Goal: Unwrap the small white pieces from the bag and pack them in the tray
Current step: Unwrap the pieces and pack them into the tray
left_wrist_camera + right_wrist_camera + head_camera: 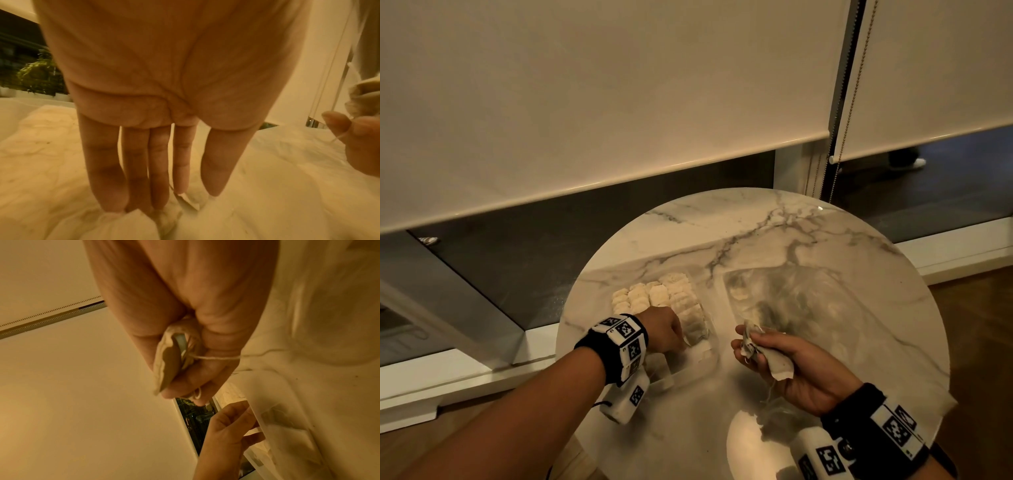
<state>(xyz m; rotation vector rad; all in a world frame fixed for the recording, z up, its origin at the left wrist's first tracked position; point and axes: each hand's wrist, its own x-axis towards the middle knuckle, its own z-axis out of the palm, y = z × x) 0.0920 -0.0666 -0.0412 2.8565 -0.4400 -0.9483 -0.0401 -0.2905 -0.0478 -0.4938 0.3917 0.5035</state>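
On the round marble table (756, 233) stands a clear tray (709, 363) holding rows of small white pieces (654, 294). My left hand (671, 337) reaches down into the tray's near end. In the left wrist view the left hand (176, 199) has straight fingers (107, 186) whose tips touch the packed pieces (127, 224). To the right of the tray, above the table, my right hand (750, 346) grips a small white piece (774, 359) with a string. The right wrist view shows the right hand (185, 386) curled round that piece (166, 363).
A crumpled clear plastic bag (801, 298) lies right of the tray, with a few white pieces showing inside. A pale tangle of thread or wrapping (777, 411) lies under my right wrist. Roller blinds (619, 102) and a window sill stand behind the table.
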